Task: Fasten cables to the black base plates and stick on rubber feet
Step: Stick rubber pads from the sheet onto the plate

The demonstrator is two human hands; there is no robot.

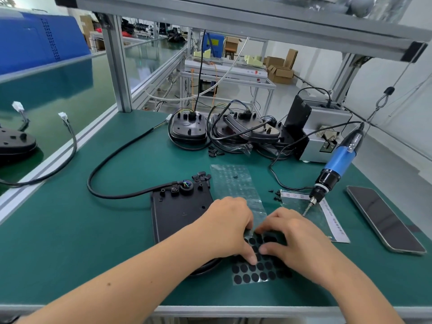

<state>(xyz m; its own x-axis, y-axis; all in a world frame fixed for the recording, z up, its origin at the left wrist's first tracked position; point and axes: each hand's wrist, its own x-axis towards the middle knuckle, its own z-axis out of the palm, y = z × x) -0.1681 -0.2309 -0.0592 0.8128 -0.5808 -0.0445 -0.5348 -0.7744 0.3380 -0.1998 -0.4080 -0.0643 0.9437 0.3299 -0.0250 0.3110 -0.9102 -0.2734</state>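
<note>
I see both hands on the sheet of rubber feet [256, 270] at the near edge of the green worktop [93, 230]. My left hand [230, 229] presses the sheet, thumb down among the black discs; my right hand [297, 238] has a narrow grip — fingertips curled at one disc. The black base plate [180, 213] lies just left, its cable [105, 169] looping away. A suspended electric screwdriver [336, 164] hangs right.

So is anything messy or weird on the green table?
A little. Tiny black screws lie loose on the mat near the blue screwdriver, and the finished base plates at the back are heaped crookedly with tangled cables. Nothing looks broken or spilled.
</note>
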